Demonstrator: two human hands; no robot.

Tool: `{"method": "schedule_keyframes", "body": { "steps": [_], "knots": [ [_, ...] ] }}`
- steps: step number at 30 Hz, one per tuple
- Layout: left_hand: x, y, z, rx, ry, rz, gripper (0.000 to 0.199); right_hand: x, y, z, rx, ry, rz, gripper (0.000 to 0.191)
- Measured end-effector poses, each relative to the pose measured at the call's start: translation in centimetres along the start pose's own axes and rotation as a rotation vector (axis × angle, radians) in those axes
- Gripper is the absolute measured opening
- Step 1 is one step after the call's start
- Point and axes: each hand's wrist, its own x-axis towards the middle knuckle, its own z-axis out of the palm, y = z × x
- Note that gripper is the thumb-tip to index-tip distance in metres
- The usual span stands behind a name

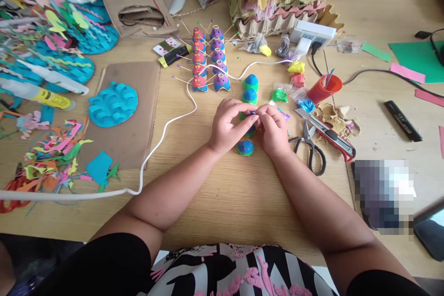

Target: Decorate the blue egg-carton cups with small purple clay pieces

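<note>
Both hands meet above a column of blue and green domed pieces (245,147) in the middle of the table. My left hand (229,126) has thumb and forefinger pinched together. Fingertips of my right hand (272,128) press close against them. Whatever small thing lies between the fingertips is too hidden to name. Two domes (250,89) show beyond the hands, one shows nearer to me, and the part between is mostly covered. Further back stand a red and blue row (199,65) and a purple and blue row (220,65) with pins sticking out.
Right of the hands lie scissors (308,144), a red utility knife (329,135) and an orange cup (325,89). A white cable (169,122) crosses the left side near cardboard (121,148) and paper scraps (64,157). Egg trays (274,23) stand at the back.
</note>
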Motion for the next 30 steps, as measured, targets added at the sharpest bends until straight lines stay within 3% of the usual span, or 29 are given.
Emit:
{"method": "schedule_keyframes", "body": {
  "steps": [9, 15, 23, 30],
  "knots": [
    [-0.04, -0.38, 0.0, 0.057, -0.022, 0.001, 0.028, -0.01, 0.06, -0.1, -0.007, 0.001, 0.007, 0.047],
    [-0.09, -0.5, 0.23, 0.002, 0.031, 0.036, 0.023, -0.09, 0.03, -0.06, -0.003, 0.008, 0.006, 0.049],
    [-0.25, -0.8, 0.21, 0.085, 0.005, -0.015, 0.032, -0.18, 0.06, -0.12, 0.011, -0.03, 0.004, 0.047],
    [-0.04, 0.02, 0.0, -0.039, 0.032, -0.037, 0.033, -0.12, 0.01, -0.1, 0.015, -0.026, -0.001, 0.048]
  ]
}}
